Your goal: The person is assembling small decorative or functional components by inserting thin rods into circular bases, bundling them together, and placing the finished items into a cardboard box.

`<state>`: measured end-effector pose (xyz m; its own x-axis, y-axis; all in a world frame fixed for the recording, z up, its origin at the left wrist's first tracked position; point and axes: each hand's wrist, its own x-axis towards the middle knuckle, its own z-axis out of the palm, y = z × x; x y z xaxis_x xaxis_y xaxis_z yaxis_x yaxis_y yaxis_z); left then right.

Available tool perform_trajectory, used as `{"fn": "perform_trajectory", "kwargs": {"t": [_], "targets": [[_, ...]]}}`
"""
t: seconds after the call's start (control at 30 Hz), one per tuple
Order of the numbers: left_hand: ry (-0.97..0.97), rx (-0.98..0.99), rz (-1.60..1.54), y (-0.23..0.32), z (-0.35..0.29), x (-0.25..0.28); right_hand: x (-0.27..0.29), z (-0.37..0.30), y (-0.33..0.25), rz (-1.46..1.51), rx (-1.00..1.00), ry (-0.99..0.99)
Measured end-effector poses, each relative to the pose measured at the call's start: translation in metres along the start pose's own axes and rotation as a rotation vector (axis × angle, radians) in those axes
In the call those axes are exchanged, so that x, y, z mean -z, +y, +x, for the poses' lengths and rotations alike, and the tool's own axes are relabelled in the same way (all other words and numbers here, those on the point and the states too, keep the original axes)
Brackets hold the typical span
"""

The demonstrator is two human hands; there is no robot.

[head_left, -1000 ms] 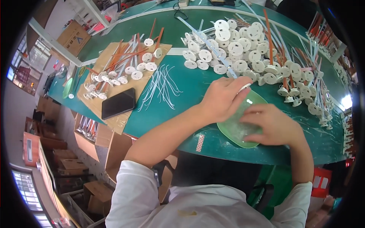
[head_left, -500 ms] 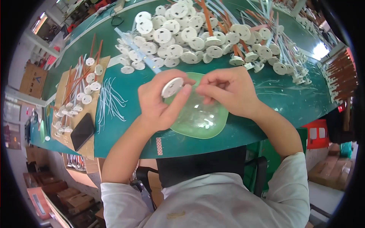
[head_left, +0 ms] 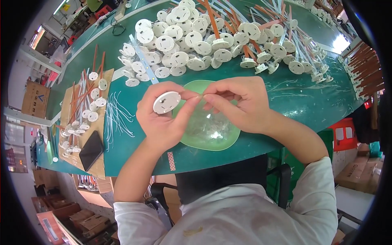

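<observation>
My left hand [head_left: 163, 112] is closed round a white round disc [head_left: 167, 102] with a small dark slot in its face. A pale LED strip [head_left: 143, 60] with yellow spots runs up and away from behind that hand, apparently joined to the disc. My right hand [head_left: 241, 104] is pinched, its thumb and finger tips meeting the left hand's fingertips. Whatever lies between them is too small to make out. Both hands hover over a light green bowl [head_left: 228, 143] holding shiny, clear small pieces.
Beyond the bowl lies a large heap of white discs [head_left: 179, 59] with orange and pale strips. At left, more such pieces rest on cardboard [head_left: 98, 165] beside a black phone [head_left: 91, 150] and thin white wires [head_left: 118, 118]. A pink perforated strip [head_left: 171, 161] lies at the near edge.
My hands have come together, and their fingertips now touch where there was a gap. The disc has tipped so its face shows more. The whole view has shifted slightly.
</observation>
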<state>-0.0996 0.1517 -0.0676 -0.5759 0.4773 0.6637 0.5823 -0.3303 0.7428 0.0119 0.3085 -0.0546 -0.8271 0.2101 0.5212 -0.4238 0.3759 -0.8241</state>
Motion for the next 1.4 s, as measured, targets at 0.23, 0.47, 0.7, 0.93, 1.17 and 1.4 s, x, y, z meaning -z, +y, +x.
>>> {"fn": "perform_trajectory", "kwargs": {"t": [0.23, 0.47, 0.7, 0.93, 1.17, 1.4], "targets": [[-0.189, -0.100, 0.103, 0.002, 0.003, 0.006, 0.011, 0.005, -0.004, -0.352, 0.261, -0.068], [-0.259, 0.025, -0.213, 0.008, 0.005, -0.005, 0.007, 0.006, -0.005, -0.410, 0.480, 0.130], [-0.317, 0.214, -0.532, 0.017, -0.002, -0.015, 0.004, 0.000, -0.004, -0.464, 0.560, 0.125], [-0.316, 0.215, -0.540, 0.006, -0.006, -0.008, -0.004, -0.001, 0.001, -0.499, 0.701, 0.152], [-0.310, 0.249, -0.567, 0.003, -0.005, -0.008, -0.002, 0.001, 0.003, -0.502, 0.676, 0.113], [-0.322, 0.259, -0.609, 0.004, -0.006, -0.003, -0.003, -0.001, 0.001, -0.537, 0.741, 0.135]]}}
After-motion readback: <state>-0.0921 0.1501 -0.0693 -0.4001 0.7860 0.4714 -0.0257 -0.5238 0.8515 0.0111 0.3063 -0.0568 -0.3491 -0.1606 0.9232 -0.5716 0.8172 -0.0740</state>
